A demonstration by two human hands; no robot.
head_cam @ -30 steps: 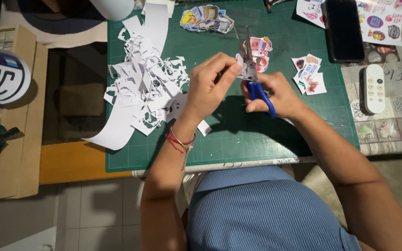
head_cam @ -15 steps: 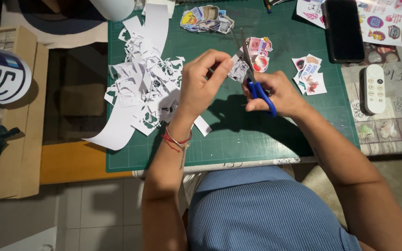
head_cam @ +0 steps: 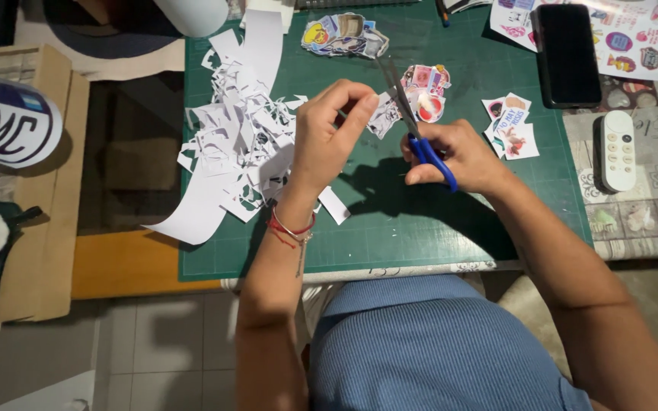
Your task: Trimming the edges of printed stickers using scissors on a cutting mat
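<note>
At frame centre, your left hand (head_cam: 329, 133) pinches a sticker piece (head_cam: 384, 116) while your right hand (head_cam: 451, 156) grips blue-handled scissors (head_cam: 413, 125); turn the paper, not the blades, above the green cutting mat (head_cam: 420, 228).

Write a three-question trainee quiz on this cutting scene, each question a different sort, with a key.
1. True or false: the right hand holds blue-handled scissors.
2. Multiple choice: the pile of white paper scraps lies on which side of the left hand, as the person sees it? A) left B) right C) underneath it
3. Fill in: the left hand pinches a small paper cutout above a green ____.

Key: 1 true; 2 A; 3 cutting mat.
</note>
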